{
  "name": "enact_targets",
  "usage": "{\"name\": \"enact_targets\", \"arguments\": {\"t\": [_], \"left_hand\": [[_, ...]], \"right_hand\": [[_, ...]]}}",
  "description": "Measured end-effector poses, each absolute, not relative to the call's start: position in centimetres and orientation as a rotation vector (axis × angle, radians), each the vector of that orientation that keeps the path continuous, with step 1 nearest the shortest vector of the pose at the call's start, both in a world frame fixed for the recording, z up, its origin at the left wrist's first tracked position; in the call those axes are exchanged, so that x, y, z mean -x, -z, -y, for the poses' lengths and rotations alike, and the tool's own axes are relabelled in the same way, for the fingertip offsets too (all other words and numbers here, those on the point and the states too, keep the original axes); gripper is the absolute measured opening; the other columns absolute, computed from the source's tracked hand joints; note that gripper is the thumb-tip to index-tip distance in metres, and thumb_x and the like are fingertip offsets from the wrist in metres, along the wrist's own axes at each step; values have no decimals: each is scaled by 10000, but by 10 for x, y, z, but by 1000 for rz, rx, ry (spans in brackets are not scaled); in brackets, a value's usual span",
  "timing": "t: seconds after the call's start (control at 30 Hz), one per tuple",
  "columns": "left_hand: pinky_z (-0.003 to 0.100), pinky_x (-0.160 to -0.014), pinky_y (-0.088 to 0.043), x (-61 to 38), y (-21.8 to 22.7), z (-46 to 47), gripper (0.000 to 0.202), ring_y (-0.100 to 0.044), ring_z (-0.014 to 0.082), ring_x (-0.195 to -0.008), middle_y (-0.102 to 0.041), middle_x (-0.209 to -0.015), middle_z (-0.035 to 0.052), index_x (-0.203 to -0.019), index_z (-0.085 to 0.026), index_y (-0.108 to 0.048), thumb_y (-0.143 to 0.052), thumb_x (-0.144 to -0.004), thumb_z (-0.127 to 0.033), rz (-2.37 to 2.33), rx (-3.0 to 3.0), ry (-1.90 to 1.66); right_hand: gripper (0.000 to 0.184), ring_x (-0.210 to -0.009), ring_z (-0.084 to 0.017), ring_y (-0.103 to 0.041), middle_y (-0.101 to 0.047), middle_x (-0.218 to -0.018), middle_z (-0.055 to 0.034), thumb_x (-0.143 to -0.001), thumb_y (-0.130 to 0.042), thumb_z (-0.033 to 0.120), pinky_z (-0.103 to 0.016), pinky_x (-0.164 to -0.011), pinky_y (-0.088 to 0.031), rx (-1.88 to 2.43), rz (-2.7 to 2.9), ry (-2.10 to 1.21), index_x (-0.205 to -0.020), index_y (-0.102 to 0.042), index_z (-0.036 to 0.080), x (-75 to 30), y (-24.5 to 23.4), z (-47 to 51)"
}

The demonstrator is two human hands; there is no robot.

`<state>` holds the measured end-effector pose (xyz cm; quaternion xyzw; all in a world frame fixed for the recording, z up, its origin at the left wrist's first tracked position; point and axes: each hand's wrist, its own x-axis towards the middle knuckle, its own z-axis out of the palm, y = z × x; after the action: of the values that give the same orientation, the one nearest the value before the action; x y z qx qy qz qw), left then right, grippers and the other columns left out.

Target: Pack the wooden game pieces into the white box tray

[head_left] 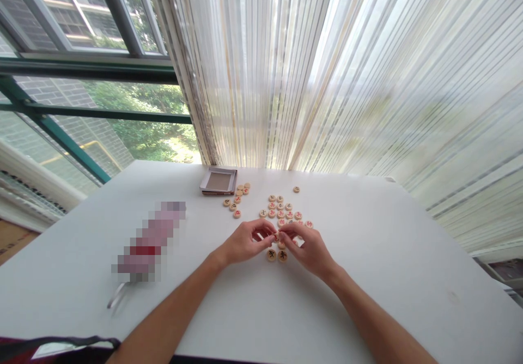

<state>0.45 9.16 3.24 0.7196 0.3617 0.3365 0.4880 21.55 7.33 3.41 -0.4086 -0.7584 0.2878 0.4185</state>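
Observation:
Several round wooden game pieces (pixel 280 207) with red or black characters lie face up in rows on a white table (pixel 368 277). My left hand (pixel 245 241) and my right hand (pixel 308 249) meet over the near end of the rows, fingertips pinched together on a piece (pixel 277 237) between them. Two black-marked pieces (pixel 277 255) lie just in front of my hands. A looser cluster of pieces (pixel 237 200) sits to the left, and a single piece (pixel 296 189) lies apart at the back.
A small open cardboard box (pixel 219 181) sits at the table's far side by the loose cluster. A blurred pink and red object (pixel 149 241) lies to the left. Striped sheer curtains (pixel 327 70) and a window (pixel 81 80) stand behind the table.

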Motion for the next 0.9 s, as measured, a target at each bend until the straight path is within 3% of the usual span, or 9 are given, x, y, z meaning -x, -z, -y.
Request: {"name": "enact_targets", "arguments": {"t": [0.17, 0.4, 0.63, 0.9], "left_hand": [[229, -592, -466, -3, -33, -93, 244, -599, 133, -674, -723, -838, 32, -951, -184, -711, -625, -878, -400, -1011, -1894, -780], [233, -533, -397, -2, -30, -91, 229, -496, 115, -541, -680, -711, -8, -898, -194, -720, -610, -870, -393, -1135, -1970, -713], [237, -571, -412, -4, -29, -90, 153, -540, 138, -613, -666, -748, 2, -877, -198, -690, -613, -865, -330, -1193, -2094, -718], [243, -603, -430, -2, -27, -91, 159, -560, 146, -647, -664, -788, 8, -954, -205, -672, -604, -876, -326, -1191, -2121, -681]], "right_hand": [[122, -708, -175, -686, -730, -816, -34, -943, -582, 302, -275, -630, -566, 1087, 1872, -565, -962, -680, 232, -222, -36, -78], [114, -707, -174, -675, -729, -831, -33, -944, -580, 293, -263, -588, -556, 1089, 1885, -535, -973, -674, 237, -223, -34, -79], [102, -669, -156, -622, -692, -786, -19, -949, -571, 268, -277, -645, -520, 1082, 1953, -521, -941, -667, 236, -224, -38, -78], [138, -606, -129, -545, -608, -716, -10, -913, -623, 265, -232, -586, -444, 976, 2356, -605, -922, -760, 260, -228, -45, -69]]}}
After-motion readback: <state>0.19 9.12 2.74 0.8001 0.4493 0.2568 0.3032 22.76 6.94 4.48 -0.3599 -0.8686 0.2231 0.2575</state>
